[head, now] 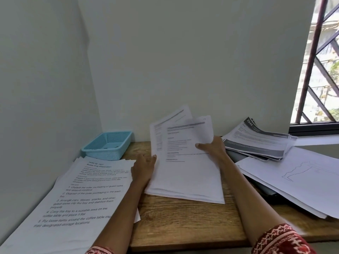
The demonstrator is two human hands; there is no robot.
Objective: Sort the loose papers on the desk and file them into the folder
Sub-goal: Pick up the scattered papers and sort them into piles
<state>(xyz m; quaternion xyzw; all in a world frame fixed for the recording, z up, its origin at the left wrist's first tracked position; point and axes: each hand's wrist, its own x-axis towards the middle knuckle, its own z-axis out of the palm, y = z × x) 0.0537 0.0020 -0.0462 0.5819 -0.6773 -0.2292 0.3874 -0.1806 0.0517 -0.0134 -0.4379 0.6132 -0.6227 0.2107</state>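
Hands gripping paper sheaf (pixel 181 162), left hand (pixel 144 168) and right hand (pixel 213 146) at side edges, long axis running away from person

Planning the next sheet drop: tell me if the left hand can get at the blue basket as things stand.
Probably yes. The blue basket sits open at the desk's far left corner, just beyond the left hand, with nothing lying between them. But that hand's grip is on the held papers, so it must let go first.

Both forearms extended forward, left hand (pixel 144 166) and right hand (pixel 213 145) each in a curled grip.
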